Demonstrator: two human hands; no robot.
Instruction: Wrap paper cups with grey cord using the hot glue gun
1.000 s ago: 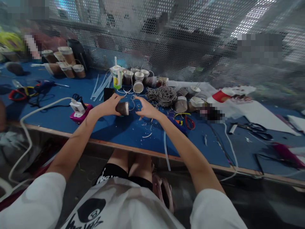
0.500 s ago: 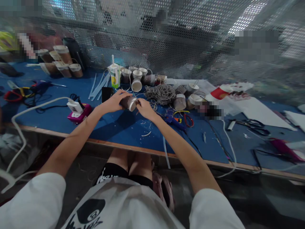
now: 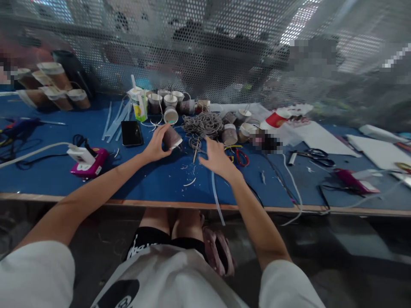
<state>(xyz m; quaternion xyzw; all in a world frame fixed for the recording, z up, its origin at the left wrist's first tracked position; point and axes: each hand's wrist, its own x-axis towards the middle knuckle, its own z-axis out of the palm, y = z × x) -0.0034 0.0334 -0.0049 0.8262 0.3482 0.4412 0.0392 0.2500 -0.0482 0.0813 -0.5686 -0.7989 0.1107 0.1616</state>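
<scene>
Firmly, left hand (image 3: pixel 156 145) grips cup (image 3: pixel 171 137); carton (image 3: pixel 140 108) print unreadable.

On my feed, a perforated metal screen (image 3: pixel 224 64) stands beyond the left hand (image 3: pixel 157 145) and the right hand (image 3: pixel 216 160), running the whole width of the far side. Through its holes, up and to the right of the right hand, a bright white striped patch of light (image 3: pixel 298 21) shows; the rest behind is dim and blurred. Under both hands lies a blue-topped table (image 3: pixel 41 179) with a bare wooden front edge. Nearer than the hands, below that edge, I see a dark grey floor (image 3: pixel 353 256).
</scene>
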